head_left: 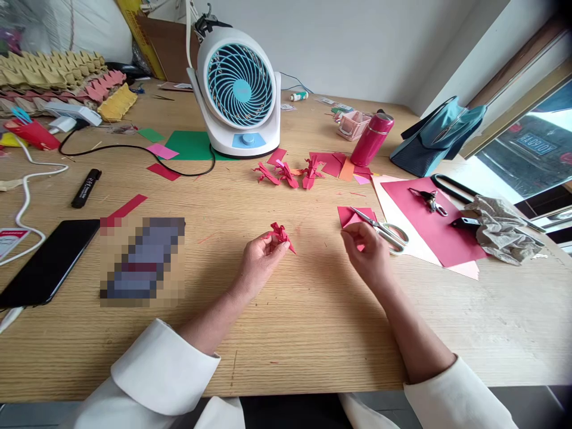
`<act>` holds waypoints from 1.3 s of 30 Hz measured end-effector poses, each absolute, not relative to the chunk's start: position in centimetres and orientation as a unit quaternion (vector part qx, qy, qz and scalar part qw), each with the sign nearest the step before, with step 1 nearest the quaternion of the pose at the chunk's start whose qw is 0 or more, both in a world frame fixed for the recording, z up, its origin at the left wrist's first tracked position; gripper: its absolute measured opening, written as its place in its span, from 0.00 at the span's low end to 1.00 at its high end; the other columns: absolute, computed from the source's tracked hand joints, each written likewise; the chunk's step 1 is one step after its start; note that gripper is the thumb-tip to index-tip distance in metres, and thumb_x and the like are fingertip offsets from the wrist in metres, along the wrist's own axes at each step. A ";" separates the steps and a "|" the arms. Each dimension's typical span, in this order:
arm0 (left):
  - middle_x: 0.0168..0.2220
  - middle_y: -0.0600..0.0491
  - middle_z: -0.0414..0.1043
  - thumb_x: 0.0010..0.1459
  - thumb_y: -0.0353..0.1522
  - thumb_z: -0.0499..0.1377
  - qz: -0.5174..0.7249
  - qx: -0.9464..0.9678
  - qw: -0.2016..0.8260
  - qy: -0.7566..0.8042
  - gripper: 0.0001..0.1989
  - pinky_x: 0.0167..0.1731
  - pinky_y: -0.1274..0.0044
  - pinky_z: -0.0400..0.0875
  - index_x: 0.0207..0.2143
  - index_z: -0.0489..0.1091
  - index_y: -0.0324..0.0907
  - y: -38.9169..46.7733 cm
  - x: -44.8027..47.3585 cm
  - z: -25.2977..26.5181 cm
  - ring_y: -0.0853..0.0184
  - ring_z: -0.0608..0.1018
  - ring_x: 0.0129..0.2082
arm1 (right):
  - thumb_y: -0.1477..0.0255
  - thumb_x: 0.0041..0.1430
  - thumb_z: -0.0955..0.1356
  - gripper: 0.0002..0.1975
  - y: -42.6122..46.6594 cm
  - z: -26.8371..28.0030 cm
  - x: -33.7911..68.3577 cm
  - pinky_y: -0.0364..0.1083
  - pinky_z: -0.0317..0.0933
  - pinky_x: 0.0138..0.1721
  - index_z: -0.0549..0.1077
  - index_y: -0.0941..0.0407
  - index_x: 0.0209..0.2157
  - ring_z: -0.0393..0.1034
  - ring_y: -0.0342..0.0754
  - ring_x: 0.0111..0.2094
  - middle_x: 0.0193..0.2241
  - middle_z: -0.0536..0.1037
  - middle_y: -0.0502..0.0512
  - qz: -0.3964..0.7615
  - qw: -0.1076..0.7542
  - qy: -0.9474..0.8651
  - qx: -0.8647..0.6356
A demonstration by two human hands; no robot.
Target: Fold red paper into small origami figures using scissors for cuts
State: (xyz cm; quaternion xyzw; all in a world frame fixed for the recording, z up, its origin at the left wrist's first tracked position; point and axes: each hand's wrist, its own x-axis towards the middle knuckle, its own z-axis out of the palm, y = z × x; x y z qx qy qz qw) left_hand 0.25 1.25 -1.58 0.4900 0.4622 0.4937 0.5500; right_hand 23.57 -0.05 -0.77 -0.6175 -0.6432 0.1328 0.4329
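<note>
Head camera: which step did the work seem to have reached?

Late folding, I'd judge. The left hand (261,262) pinched a red origami figure (280,231) between thumb and fingers, and it already had a creased body, with one thin point sticking out towards the right hand (370,256).

And what did that right hand do?

It hung well apart from the figure, thumb and fingertips drawn together. I couldn't tell whether they held anything.

Were the scissors (381,225) in use?

I'd say not. They lay just beyond the right hand, over red paper (345,214); whether the knuckles touched them I couldn't tell.

Anything to compare the figure with?

Three similar red figures (311,173) stood beyond the left hand, before the desk fan (242,90).

So what did the next move call for?

Probably the right fingertips coming in to shape or sharpen a point, with the left pinch light, since a hard squeeze could have crushed the folds.
</note>
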 end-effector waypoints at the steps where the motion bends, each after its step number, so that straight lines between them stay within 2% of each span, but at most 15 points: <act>1: 0.24 0.57 0.70 0.50 0.34 0.64 0.497 0.482 0.551 0.466 0.08 0.28 0.80 0.64 0.27 0.71 0.39 1.3 0.3 -1.5 0.74 0.68 0.24 | 0.70 0.61 0.66 0.05 0.2 -0.8 24.6 0.45 0.62 0.31 0.72 0.55 0.34 0.67 0.45 0.27 0.30 0.74 0.52 0.079 0.416 -0.654 -0.627; 3: 0.24 0.57 0.70 0.50 0.34 0.65 0.497 0.470 0.557 0.471 0.08 0.27 0.80 0.65 0.27 0.70 0.39 1.2 0.3 -1.4 0.74 0.69 0.23 | 0.70 0.61 0.64 0.07 0.7 -0.8 26.7 0.47 0.64 0.34 0.73 0.55 0.38 0.69 0.47 0.30 0.35 0.75 0.56 -0.002 0.391 -0.641 -0.660; 6: 0.25 0.56 0.72 0.50 0.34 0.64 0.492 0.461 0.572 0.468 0.09 0.26 0.81 0.66 0.28 0.70 0.38 1.2 0.2 -1.1 0.75 0.70 0.22 | 0.70 0.59 0.65 0.10 1.0 -1.2 29.7 0.52 0.64 0.40 0.74 0.56 0.40 0.71 0.54 0.38 0.39 0.74 0.61 -0.086 0.286 -0.616 -0.729; 8: 0.25 0.56 0.72 0.51 0.35 0.64 0.490 0.460 0.578 0.463 0.09 0.26 0.81 0.67 0.28 0.70 0.38 1.2 0.2 -1.1 0.75 0.71 0.22 | 0.69 0.58 0.66 0.12 0.9 -1.4 31.4 0.53 0.63 0.41 0.75 0.58 0.42 0.70 0.58 0.41 0.40 0.74 0.65 -0.098 0.208 -0.597 -0.769; 10: 0.25 0.56 0.71 0.50 0.35 0.65 0.492 0.460 0.579 0.459 0.10 0.26 0.81 0.68 0.29 0.71 0.37 1.3 0.1 -1.1 0.76 0.70 0.21 | 0.68 0.59 0.65 0.13 0.9 -1.7 32.5 0.52 0.62 0.39 0.76 0.59 0.42 0.70 0.58 0.40 0.37 0.74 0.65 -0.070 0.148 -0.583 -0.796; 13: 0.26 0.56 0.72 0.50 0.37 0.67 0.497 0.462 0.580 0.451 0.11 0.26 0.81 0.69 0.29 0.73 0.37 1.3 0.0 -1.4 0.76 0.70 0.22 | 0.65 0.60 0.64 0.15 1.0 -1.8 33.3 0.51 0.61 0.37 0.76 0.58 0.43 0.71 0.57 0.38 0.37 0.75 0.64 -0.052 0.090 -0.586 -0.804; 18: 0.28 0.54 0.75 0.51 0.38 0.66 0.494 0.462 0.586 0.446 0.13 0.27 0.80 0.71 0.30 0.74 0.37 1.4 -0.2 -1.6 0.75 0.72 0.22 | 0.58 0.61 0.63 0.19 1.4 -1.7 33.0 0.51 0.59 0.35 0.75 0.59 0.40 0.71 0.59 0.38 0.38 0.75 0.67 -0.033 0.063 -0.553 -0.830; 22: 0.29 0.53 0.76 0.53 0.38 0.65 0.498 0.464 0.582 0.445 0.12 0.27 0.80 0.71 0.30 0.73 0.37 1.5 -0.3 -1.4 0.74 0.72 0.23 | 0.59 0.63 0.63 0.17 1.4 -1.1 31.6 0.52 0.59 0.37 0.72 0.59 0.38 0.72 0.59 0.38 0.37 0.77 0.66 -0.029 0.119 -0.559 -0.820; 24: 0.28 0.53 0.76 0.53 0.36 0.64 0.498 0.467 0.577 0.448 0.10 0.27 0.80 0.71 0.28 0.73 0.36 1.6 -0.4 -1.2 0.75 0.72 0.22 | 0.61 0.62 0.64 0.15 1.1 -0.6 30.3 0.51 0.60 0.37 0.71 0.58 0.41 0.72 0.56 0.36 0.35 0.78 0.62 0.027 0.204 -0.565 -0.799; 26: 0.27 0.53 0.75 0.53 0.35 0.64 0.500 0.466 0.573 0.452 0.10 0.27 0.80 0.71 0.27 0.72 0.36 1.6 -0.4 -0.9 0.75 0.72 0.22 | 0.59 0.61 0.65 0.16 0.6 0.0 28.7 0.48 0.61 0.35 0.71 0.57 0.41 0.71 0.51 0.32 0.33 0.78 0.58 0.152 0.297 -0.588 -0.737; 27: 0.27 0.53 0.75 0.53 0.35 0.64 0.500 0.465 0.573 0.453 0.10 0.27 0.80 0.71 0.27 0.72 0.37 1.6 -0.4 -0.7 0.76 0.72 0.21 | 0.58 0.61 0.66 0.17 0.3 0.2 27.9 0.47 0.61 0.34 0.72 0.57 0.41 0.69 0.49 0.31 0.32 0.77 0.57 0.222 0.313 -0.612 -0.692; 32: 0.26 0.54 0.74 0.51 0.35 0.64 0.498 0.445 0.583 0.462 0.10 0.26 0.79 0.74 0.27 0.71 0.37 1.5 -0.6 -0.3 0.75 0.71 0.21 | 0.57 0.55 0.71 0.17 -1.1 0.5 23.8 0.43 0.56 0.27 0.72 0.57 0.33 0.63 0.43 0.27 0.27 0.72 0.51 0.457 0.301 -0.620 -0.563; 35: 0.26 0.53 0.75 0.51 0.36 0.64 0.500 0.434 0.591 0.461 0.10 0.25 0.78 0.76 0.28 0.71 0.36 1.5 -0.7 -0.2 0.74 0.73 0.22 | 0.55 0.53 0.72 0.20 -1.7 0.5 22.5 0.41 0.50 0.23 0.69 0.57 0.27 0.56 0.40 0.23 0.22 0.66 0.47 0.520 0.280 -0.606 -0.532; 39: 0.26 0.54 0.74 0.51 0.36 0.63 0.514 0.429 0.589 0.452 0.10 0.25 0.78 0.76 0.28 0.71 0.37 1.5 -0.7 0.0 0.74 0.73 0.22 | 0.51 0.55 0.70 0.22 -2.4 1.1 21.9 0.42 0.53 0.23 0.69 0.57 0.29 0.60 0.41 0.23 0.22 0.69 0.49 0.584 0.238 -0.596 -0.497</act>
